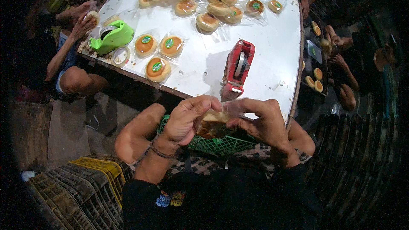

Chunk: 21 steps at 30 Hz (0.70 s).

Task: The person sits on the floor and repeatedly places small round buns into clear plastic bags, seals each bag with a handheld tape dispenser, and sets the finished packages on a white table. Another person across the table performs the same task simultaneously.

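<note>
Between both hands, above a green plastic crate (pixel 220 147) at my lap, is a round bun (pixel 212 126) in a clear plastic bag. My left hand (pixel 188 118) grips the bun's left side, with its fingers over the top. My right hand (pixel 260 118) pinches the clear wrapping at the bun's right; its fingertips are blurred. Just beyond the hands, a red tape dispenser (pixel 238 68) stands on the white table (pixel 195 76). Left of it lie several bagged buns with green stickers, the nearest bun (pixel 158 70) close to the table edge.
At the table's left corner are a green tape dispenser (pixel 111 38) and a tape roll (pixel 120 56). A pile of bagged buns (pixel 207 0) covers the far side. Another person's hand (pixel 84 25) holds a bun at left. Stacked crates (pixel 80 191) stand lower left; people sit at right beside more buns (pixel 318 74).
</note>
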Each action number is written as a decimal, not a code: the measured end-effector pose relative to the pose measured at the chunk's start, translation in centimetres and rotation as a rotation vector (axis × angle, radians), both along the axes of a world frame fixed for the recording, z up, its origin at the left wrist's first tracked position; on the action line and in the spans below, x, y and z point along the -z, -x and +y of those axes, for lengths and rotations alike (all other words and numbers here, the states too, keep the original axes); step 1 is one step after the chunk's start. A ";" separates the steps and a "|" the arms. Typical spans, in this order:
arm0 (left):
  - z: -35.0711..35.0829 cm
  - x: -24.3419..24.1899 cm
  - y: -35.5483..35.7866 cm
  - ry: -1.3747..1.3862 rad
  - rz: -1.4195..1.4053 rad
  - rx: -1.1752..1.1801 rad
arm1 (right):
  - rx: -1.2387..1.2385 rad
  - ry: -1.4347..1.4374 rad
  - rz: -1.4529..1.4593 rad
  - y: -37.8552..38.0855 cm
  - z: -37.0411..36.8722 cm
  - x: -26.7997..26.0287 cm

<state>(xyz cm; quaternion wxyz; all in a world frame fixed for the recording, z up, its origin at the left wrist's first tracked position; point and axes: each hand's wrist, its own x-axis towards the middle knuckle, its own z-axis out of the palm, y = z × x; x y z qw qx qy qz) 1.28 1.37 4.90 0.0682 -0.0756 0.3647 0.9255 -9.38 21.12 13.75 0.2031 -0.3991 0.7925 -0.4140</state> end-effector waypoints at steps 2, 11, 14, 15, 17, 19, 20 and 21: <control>-0.2 -0.5 0.4 0.135 0.111 0.007 | -0.042 0.061 0.180 0.0 -0.1 0.0; 0.1 -3.3 2.3 0.876 0.389 -0.213 | 0.100 0.256 0.453 0.0 0.1 1.5; 0.5 -4.1 1.6 1.063 0.344 -0.236 | 0.290 0.367 0.105 0.1 0.1 2.5; 0.4 -4.2 1.4 1.156 0.367 -0.265 | 0.344 0.358 -0.043 -0.2 0.0 2.8; 0.4 -4.2 1.3 1.183 0.371 -0.308 | 0.314 0.330 -0.029 0.1 0.1 3.1; 0.6 -4.1 1.4 1.219 0.362 -0.341 | 0.166 0.378 0.089 0.2 0.1 3.3; 0.6 -4.1 1.4 1.217 0.378 -0.350 | 0.123 0.286 0.313 0.3 0.0 3.3; 0.7 -4.0 1.5 1.233 0.393 -0.352 | 0.095 0.257 0.329 0.2 0.1 3.3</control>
